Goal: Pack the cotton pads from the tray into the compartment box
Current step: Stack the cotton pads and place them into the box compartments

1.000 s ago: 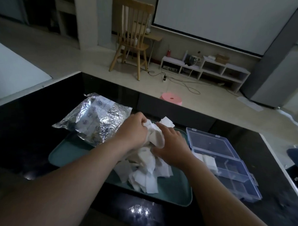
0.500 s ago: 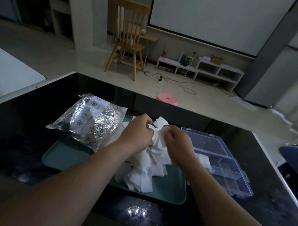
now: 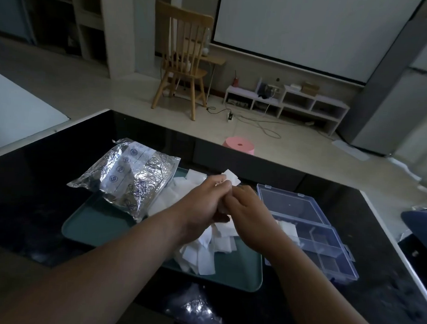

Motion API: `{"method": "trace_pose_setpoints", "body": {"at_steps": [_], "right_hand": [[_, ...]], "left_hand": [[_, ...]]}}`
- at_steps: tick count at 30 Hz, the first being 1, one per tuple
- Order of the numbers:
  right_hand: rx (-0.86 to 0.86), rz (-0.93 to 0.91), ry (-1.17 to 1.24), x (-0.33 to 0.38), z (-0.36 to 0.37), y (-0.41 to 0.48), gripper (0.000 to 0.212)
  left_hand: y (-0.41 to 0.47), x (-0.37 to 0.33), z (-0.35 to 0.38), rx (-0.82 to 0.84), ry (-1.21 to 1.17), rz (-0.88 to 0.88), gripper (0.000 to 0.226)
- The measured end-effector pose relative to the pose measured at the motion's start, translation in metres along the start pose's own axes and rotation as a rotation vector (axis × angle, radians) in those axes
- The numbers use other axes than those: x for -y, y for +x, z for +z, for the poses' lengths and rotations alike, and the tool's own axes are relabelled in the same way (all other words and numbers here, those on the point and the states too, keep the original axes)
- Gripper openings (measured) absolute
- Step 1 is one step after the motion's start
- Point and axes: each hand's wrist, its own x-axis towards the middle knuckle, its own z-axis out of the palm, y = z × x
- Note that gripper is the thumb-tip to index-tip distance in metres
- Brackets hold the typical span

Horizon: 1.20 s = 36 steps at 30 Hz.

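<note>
left hand [image 3: 206, 202] and right hand [image 3: 250, 217] meet over the tray [image 3: 84, 232], fingers curled, pinching a small bunch of cotton pads [image 3: 231, 179] between them. more lie heaped just beneath. the compartment box [image 3: 325, 248] sits open just right of the right hand. a loose pinch could shed pads onto the tabletop [image 3: 37, 192] between tray and box.

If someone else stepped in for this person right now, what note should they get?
Left hand and right hand meet above the teal tray, both gripping a few cotton pads.
Done: some packed pads lie in the open compartment box.
Left: the held ones, plus the loose pile on the tray beside the foil bag.
</note>
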Motion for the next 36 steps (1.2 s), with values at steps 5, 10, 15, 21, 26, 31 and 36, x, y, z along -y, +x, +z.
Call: {"method": "trace_pose_setpoints", "body": {"at_steps": [5, 10, 15, 21, 26, 31, 36], "right_hand": [[-0.137, -0.031, -0.063, 0.004, -0.002, -0.010, 0.025], [-0.088, -0.240, -0.189, 0.001, -0.004, -0.011, 0.028], [-0.018, -0.180, -0.080, 0.000, -0.007, -0.006, 0.025], [-0.281, 0.156, -0.110, -0.021, -0.032, 0.013, 0.008], [0.074, 0.207, -0.467, -0.050, -0.003, 0.016, 0.024], [-0.054, 0.207, -0.428, -0.049, 0.020, 0.024, 0.057], [-0.035, 0.187, -0.468, -0.046, 0.034, 0.036, 0.046]], "left_hand": [[0.000, -0.004, -0.009, 0.003, -0.072, -0.024, 0.029], [-0.004, -0.010, -0.015, 0.113, -0.219, -0.220, 0.051], [-0.006, -0.008, -0.015, 0.038, -0.223, -0.184, 0.036], [0.006, -0.012, -0.030, -0.210, -0.279, -0.138, 0.024], [0.011, -0.010, -0.026, -0.256, -0.276, -0.172, 0.028], [0.015, -0.014, -0.028, -0.301, -0.282, -0.157, 0.025], [0.014, -0.012, -0.031, -0.331, -0.272, -0.170, 0.025]]}}
